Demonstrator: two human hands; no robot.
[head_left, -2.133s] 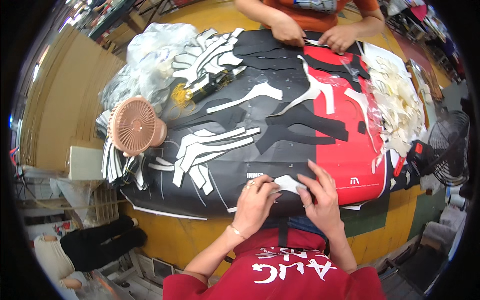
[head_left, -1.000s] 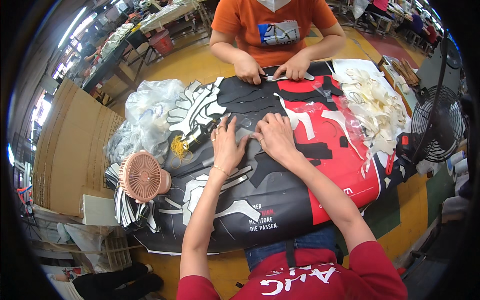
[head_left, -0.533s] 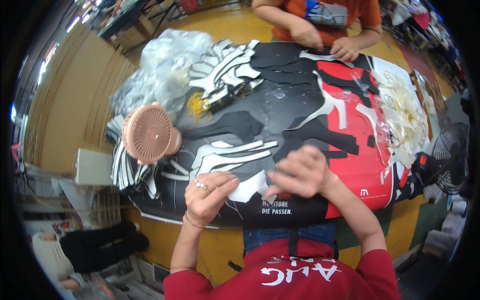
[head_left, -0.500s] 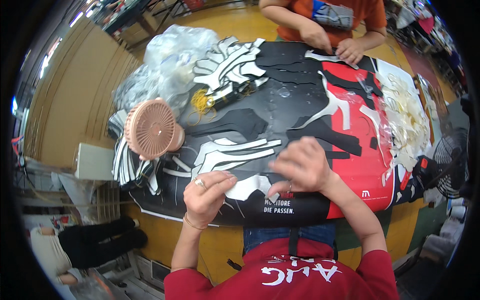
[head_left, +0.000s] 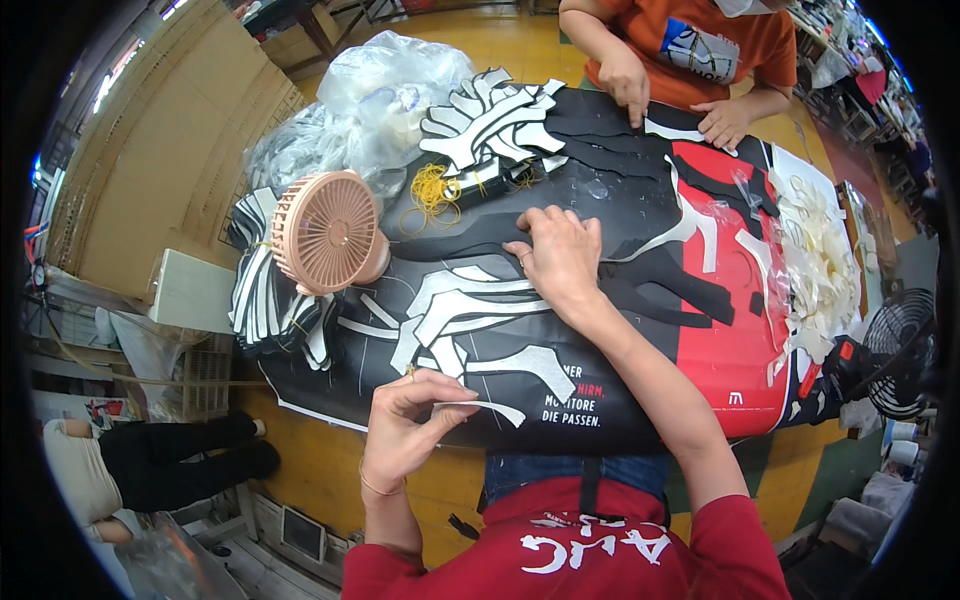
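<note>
While the left hand [head_left: 405, 430] stayed close to the body at the near edge of the table [head_left: 330, 470], its thumb and first fingers were pressed together, pinching one end of a thin white strip [head_left: 480, 408]. The strip lay nearly flat over the black and red sheet [head_left: 600, 390] and pointed to the right, away from the hand. The left wrist was bent and the palm was turned partly upward.

The right arm was stretched forward across the sheet, with the elbow low and the forearm going up and to the left. The right hand [head_left: 560, 255] lay palm down on a black cut piece [head_left: 480, 235], and its fingers were slightly spread and pressing on it. Just below this hand was a group of white cut pieces [head_left: 450, 310].

A pink small fan [head_left: 325, 232] stood at the left, beside a bundle of yellow rubber bands [head_left: 432, 188] and clear plastic bags [head_left: 380, 95]. On the far side, another person in an orange shirt had both hands [head_left: 680, 100] on the black pieces there.
</note>
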